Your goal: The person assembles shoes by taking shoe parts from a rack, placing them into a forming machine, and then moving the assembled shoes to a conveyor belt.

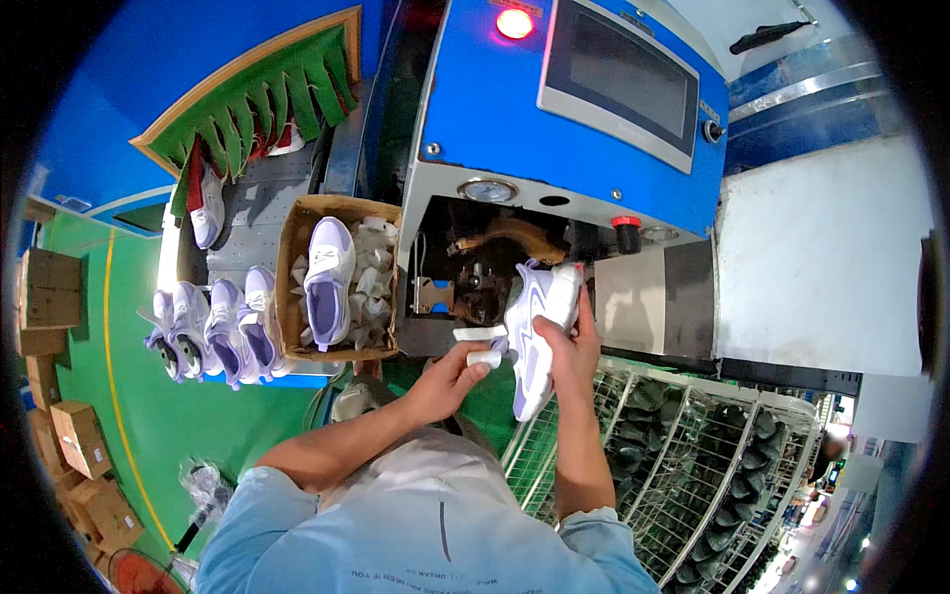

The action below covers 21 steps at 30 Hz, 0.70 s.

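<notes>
A white and lavender sneaker (pixel 535 337) is held up on its side in front of the blue machine. Round its sole and upper my right hand (pixel 572 358) is closed. My left hand (pixel 450 381) pinches a small white strip-like piece (pixel 484 358) beside the shoe's collar; I cannot tell whether it is paper or foam, or whether it is attached to the shoe. Behind the sneaker the machine's dark cavity (pixel 485 247) shows metal clamps and a curved brownish part. Another sneaker (pixel 330 280) of the same kind rests on a cardboard box (pixel 390 342) filled with crumpled white pieces.
Several matching sneakers (pixel 228 332) line the end of a conveyor (pixel 259 203) at left, below a green strip curtain (pixel 267 109). The machine (pixel 475 129) carries a screen, a lit red lamp and a red-topped knob. At lower right stands a white wire rack (pixel 683 426) with dark shoe-shaped pieces.
</notes>
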### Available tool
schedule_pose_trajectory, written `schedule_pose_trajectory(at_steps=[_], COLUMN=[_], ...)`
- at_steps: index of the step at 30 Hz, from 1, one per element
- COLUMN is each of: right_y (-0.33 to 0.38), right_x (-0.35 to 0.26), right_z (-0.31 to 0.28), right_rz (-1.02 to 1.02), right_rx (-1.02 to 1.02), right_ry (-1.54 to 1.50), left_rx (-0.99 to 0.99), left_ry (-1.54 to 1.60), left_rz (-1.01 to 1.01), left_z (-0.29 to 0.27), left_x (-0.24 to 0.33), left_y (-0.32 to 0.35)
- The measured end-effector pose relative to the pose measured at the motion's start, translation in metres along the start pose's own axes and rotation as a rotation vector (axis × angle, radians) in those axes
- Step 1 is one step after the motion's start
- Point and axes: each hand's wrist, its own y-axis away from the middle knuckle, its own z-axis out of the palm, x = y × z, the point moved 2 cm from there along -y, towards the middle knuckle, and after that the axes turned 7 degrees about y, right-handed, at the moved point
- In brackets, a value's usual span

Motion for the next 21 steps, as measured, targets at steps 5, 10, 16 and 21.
schedule_pose_trajectory(at_steps=[5,10,16,21], right_y=[-0.029,-0.015,-0.043,-0.038], right_x=[-0.007,-0.02,0.002,0.012], right_z=[0.047,0.087,0.08,0.075], right_rz=[-0.18,-0.041,-0.242,-0.452], right_rx=[-0.045,-0.031,0.038,0.179], right_ry=[1.11,1.232,1.226,1.152], left_rx=[0.046,0.145,0.129,0.568], left_ry=[0.524,0.281,0.004,-0.423], left_rz=[-0.003,-0.118,-0.251,-0.179], left_z=[0.003,-0.022,-0.105,-0.136], left_x=[-0.064,-0.085,0.059,0.073], left_y=[-0.05,-0.049,0.058,0.054])
